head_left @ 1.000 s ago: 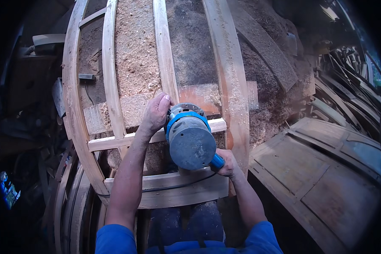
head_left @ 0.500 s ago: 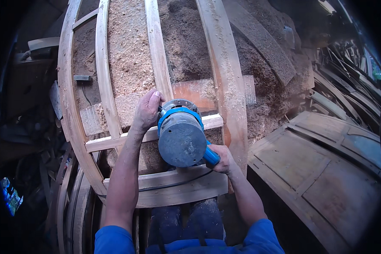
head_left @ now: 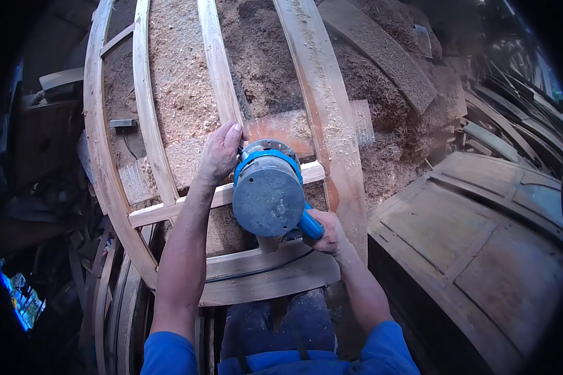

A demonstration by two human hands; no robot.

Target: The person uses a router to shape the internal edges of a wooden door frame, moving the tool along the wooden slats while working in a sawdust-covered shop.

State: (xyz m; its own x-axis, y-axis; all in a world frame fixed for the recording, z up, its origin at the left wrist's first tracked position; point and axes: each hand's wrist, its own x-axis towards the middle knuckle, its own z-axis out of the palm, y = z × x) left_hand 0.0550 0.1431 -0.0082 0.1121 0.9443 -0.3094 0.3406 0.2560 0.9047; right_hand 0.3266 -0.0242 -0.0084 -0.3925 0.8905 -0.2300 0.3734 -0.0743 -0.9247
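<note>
A router (head_left: pixel 268 199) with a round grey motor top and blue collar stands over the pale wooden crosspiece (head_left: pixel 222 196) of a large wooden frame (head_left: pixel 339 150). My right hand (head_left: pixel 326 232) is wrapped round its blue side handle (head_left: pixel 311 224). On the other side, my left hand (head_left: pixel 223 153) is closed at the router's far left edge, thumb uppermost; the part it grips is mostly hidden. The motor body hides the cutter. A black cord (head_left: pixel 256 273) runs left across the curved near rail (head_left: pixel 288 281) of the frame.
Sawdust and shavings (head_left: pixel 178 81) lie between the frame's long bars. A panelled wooden door (head_left: pixel 444 244) lies at the right, beside stacked wood strips (head_left: pixel 513 125). A dusty board (head_left: pixel 381 56) rests at the far right. A small metal block (head_left: pixel 123 123) sits inside the frame's left part.
The whole view has shifted slightly. Both hands keep their hold on the router, which stays over the crosspiece with little visible movement along it.
</note>
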